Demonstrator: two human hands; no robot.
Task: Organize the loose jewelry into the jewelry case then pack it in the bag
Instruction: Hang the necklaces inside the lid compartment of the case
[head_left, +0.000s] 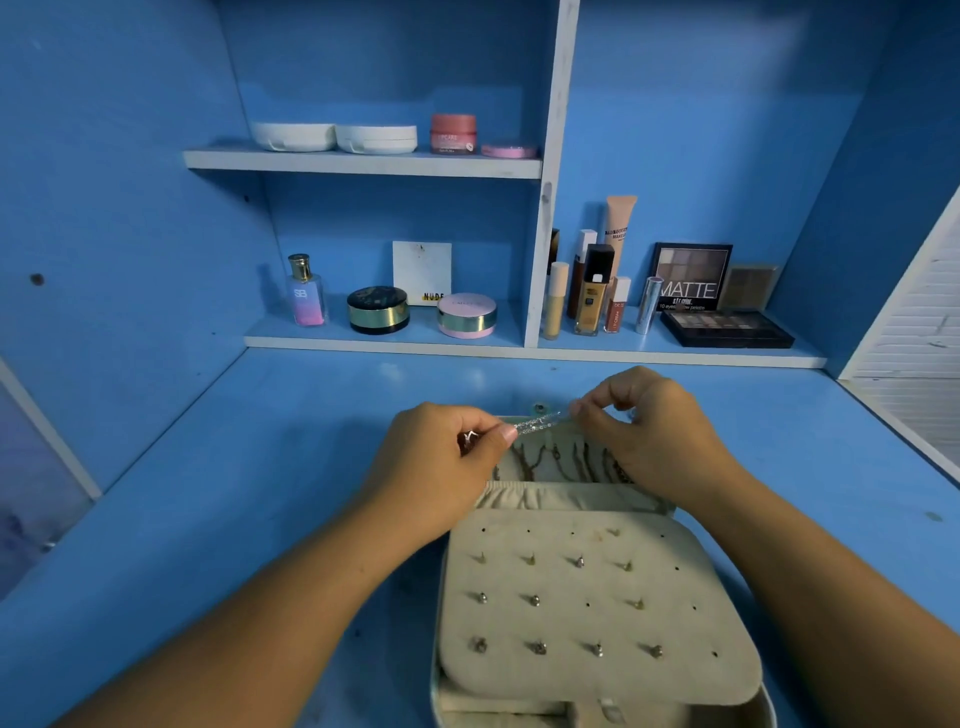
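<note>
- Here, your jewelry case (571, 626) lies open at lower centre of the frame, its lid laid back toward the shelves so the necklace row faces you.
- Your left hand (447, 457) and right hand (652, 431) hover above that lid, each pinching one end of the chain.
- The sparkly chain (537, 422) is stretched between them, probably to keep it untangled for hanging beside the necklaces (571, 462).

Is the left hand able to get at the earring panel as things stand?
Probably yes: the earring panel lies uncovered close to the left hand, nothing between. But its fingers pinch a sparkly chain shared with the right hand.
</note>
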